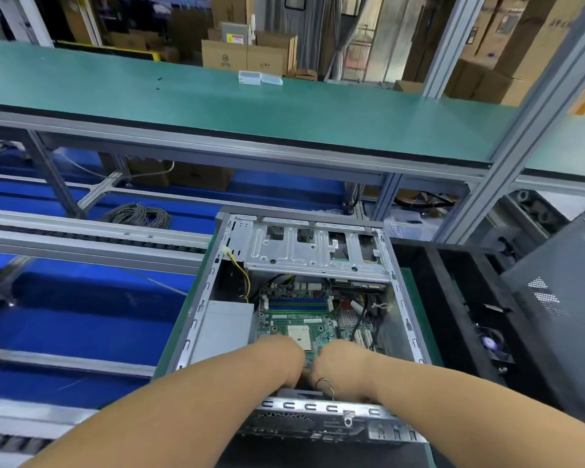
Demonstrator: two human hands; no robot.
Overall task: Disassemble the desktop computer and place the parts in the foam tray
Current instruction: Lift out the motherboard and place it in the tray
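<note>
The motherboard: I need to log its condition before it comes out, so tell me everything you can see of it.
The motherboard is a green circuit board lying flat on the floor of the open computer case. Blue and green memory slots run across its far part, a pale square processor socket sits near the middle, and white expansion slots stand at its right. Black cables cross its right side. The left hand and right hand cover its near edge; what they grip is hidden.
</note>
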